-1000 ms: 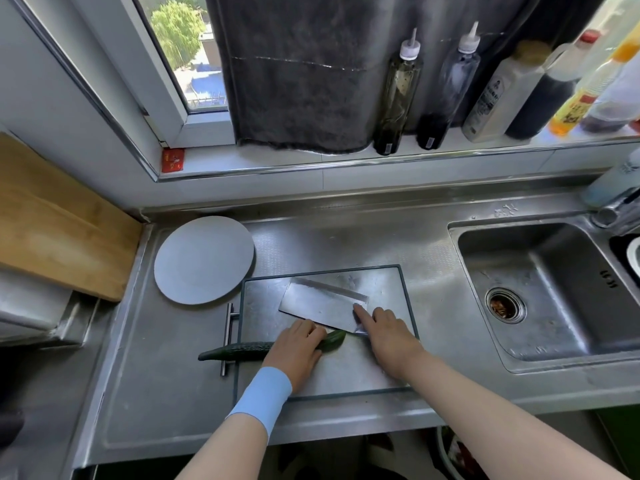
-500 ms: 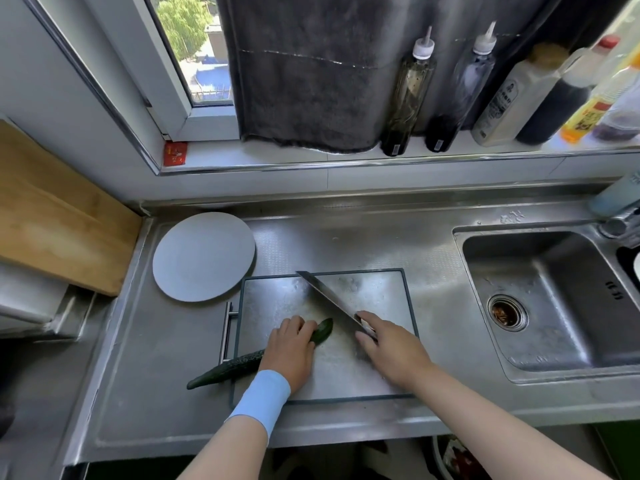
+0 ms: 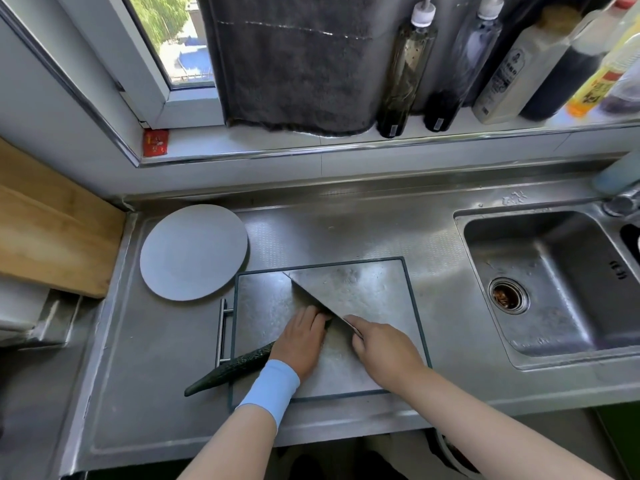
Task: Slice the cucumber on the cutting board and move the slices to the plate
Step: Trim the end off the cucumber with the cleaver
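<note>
Lowered since before, the steel cleaver (image 3: 313, 296) gripped by the right hand (image 3: 384, 348) stands at the dark green cucumber (image 3: 235, 367), which the left hand (image 3: 299, 337) holds on the steel cutting board (image 3: 374, 289); round grey plate (image 3: 194, 252) at ten o'clock.

The left hand (image 3: 299, 341), a pale blue band at its wrist, holds down a long dark-green cucumber (image 3: 232, 367) with curled fingers. The cucumber lies slantwise over the left rim of a dark-edged steel cutting board (image 3: 263, 306) on the stainless-steel bench (image 3: 156, 358). The right hand (image 3: 384, 351) grips a broad steel cleaver (image 3: 311, 296), its blade seemingly edge-down at the cucumber's tip. A round grey plate (image 3: 194, 252) sits just beside the board's far left corner.
</note>
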A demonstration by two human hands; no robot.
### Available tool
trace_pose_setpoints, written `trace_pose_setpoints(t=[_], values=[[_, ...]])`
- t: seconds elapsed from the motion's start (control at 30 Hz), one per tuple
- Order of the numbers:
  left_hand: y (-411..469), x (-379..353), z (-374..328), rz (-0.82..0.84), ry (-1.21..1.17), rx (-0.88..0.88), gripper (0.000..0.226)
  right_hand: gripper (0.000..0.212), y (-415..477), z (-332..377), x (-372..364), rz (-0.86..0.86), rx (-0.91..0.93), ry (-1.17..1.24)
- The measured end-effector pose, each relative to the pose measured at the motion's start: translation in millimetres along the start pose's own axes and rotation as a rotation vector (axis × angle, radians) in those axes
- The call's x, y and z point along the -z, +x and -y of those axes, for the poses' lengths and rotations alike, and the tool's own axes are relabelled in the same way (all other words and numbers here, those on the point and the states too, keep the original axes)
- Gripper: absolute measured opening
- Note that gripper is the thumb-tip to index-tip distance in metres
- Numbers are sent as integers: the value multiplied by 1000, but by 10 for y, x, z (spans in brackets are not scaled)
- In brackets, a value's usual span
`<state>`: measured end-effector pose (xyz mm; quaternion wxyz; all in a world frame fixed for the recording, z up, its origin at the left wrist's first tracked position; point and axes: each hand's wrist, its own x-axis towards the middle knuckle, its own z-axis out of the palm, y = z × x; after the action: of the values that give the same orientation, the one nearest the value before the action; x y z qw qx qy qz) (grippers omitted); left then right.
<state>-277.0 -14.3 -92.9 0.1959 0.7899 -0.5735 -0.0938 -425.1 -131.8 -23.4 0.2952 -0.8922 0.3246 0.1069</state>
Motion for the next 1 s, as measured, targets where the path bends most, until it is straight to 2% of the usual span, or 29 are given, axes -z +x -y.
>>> trace_pose_setpoints(t=[0.17,0.23,0.73,0.9,1.0], values=[[-3,-55,60,-26,-10,41,20,43,-83,49,9,-15,34,-54],[7,-62,62,-31,-9,36,30,41,-125,64,27,-20,54,-64],[11,-78,92,-85,-48,-2,20,40,-125,128,191,55,33,-13],[8,-91,111,-77,-70,6,26,22,-33,102,346,126,4,74],[12,-92,102,-62,-80,9,23,21,33,88,389,146,-20,72]])
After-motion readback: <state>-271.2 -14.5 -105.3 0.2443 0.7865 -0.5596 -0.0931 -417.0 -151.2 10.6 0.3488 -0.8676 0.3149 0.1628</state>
